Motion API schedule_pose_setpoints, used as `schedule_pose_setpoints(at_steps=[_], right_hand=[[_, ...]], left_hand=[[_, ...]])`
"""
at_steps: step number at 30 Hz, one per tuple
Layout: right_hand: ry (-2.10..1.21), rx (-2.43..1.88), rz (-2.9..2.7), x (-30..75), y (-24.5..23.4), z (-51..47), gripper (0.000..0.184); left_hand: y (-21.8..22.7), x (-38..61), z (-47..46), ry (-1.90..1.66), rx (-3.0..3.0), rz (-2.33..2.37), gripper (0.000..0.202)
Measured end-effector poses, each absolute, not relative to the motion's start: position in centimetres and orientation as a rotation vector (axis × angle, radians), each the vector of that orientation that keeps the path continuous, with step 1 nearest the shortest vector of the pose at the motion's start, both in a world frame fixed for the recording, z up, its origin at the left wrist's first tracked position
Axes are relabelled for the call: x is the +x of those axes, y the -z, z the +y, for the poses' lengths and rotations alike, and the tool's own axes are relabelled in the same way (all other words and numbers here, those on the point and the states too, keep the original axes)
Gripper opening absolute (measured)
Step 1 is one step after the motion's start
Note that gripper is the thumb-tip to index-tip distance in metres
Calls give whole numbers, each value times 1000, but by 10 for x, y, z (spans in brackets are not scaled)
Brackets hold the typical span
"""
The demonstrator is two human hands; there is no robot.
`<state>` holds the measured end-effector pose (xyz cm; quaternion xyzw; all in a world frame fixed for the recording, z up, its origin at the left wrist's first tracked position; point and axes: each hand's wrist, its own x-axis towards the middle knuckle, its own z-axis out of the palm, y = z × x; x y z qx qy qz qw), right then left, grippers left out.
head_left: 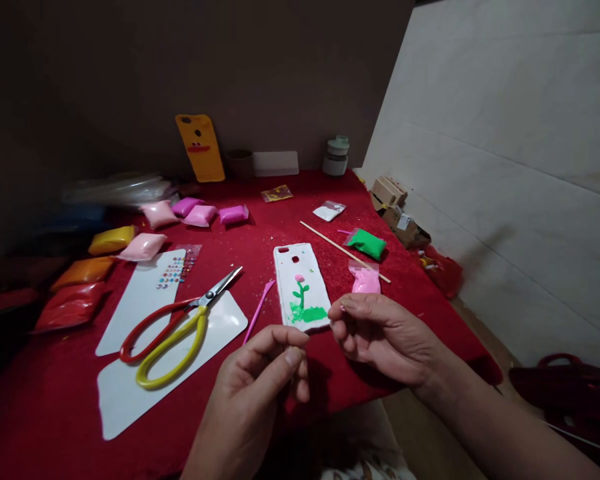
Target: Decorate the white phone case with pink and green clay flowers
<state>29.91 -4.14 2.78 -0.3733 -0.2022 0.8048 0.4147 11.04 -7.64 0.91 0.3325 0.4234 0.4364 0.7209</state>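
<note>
Hovering over the near edge of the red tablecloth (380,200): left hand (260,380), fingers curled with thumb pressing toward forefinger, contents too small to tell; right hand (380,337), fingers loosely bent, nothing visibly held. Lying just beyond both hands: white phone case (300,283) bearing a green stem and pink flower. Resting beside it: pink tool (259,309), pink clay bag (365,279), green clay bag (367,243), wooden stick (343,250). Sitting left on white sheets (125,387): red-and-yellow scissors (175,327).
</note>
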Motion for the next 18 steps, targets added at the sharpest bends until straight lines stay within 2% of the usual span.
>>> schedule_pose_setpoints(at_steps=[12,16,18], right_hand=[[-2042,-853,-530,292,-21,-44,22],[-2070,-878,-517,291,-27,-41,23],[-2086,-903,-516,289,-35,-36,23]], left_hand=[[-6,108,-82,-919,764,956,12],[-17,104,-79,-887,842,966,8],[-31,99,-73,-895,969,993,13]])
